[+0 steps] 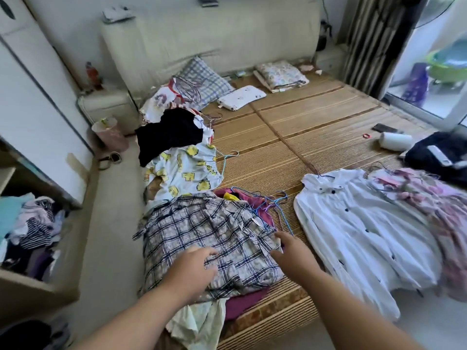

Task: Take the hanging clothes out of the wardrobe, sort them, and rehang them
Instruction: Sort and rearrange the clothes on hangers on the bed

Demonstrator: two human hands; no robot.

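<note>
A plaid shirt (pixel 202 231) lies on top of a clothes pile at the bed's near left edge, over a maroon garment (pixel 242 306). My left hand (pixel 194 269) rests on the plaid shirt with fingers spread. My right hand (pixel 290 251) reaches to the shirt's right edge, fingers relaxed, beside several blue wire hangers (pixel 273 205). Behind the plaid shirt lie a light blue garment with yellow prints (pixel 187 173) and a black garment (pixel 169 135). A white button shirt (pixel 361 228) on a hanger lies to the right, with pink clothes (pixel 429 198) beyond it.
The bed has a bamboo mat (pixel 303 127) with pillows (pixel 202 82) at the head. The open wardrobe (pixel 32 223) with heaped clothes stands at the left. A phone (pixel 381 127), a white roll (pixel 395 140) and a dark bag (pixel 439 152) lie at the right.
</note>
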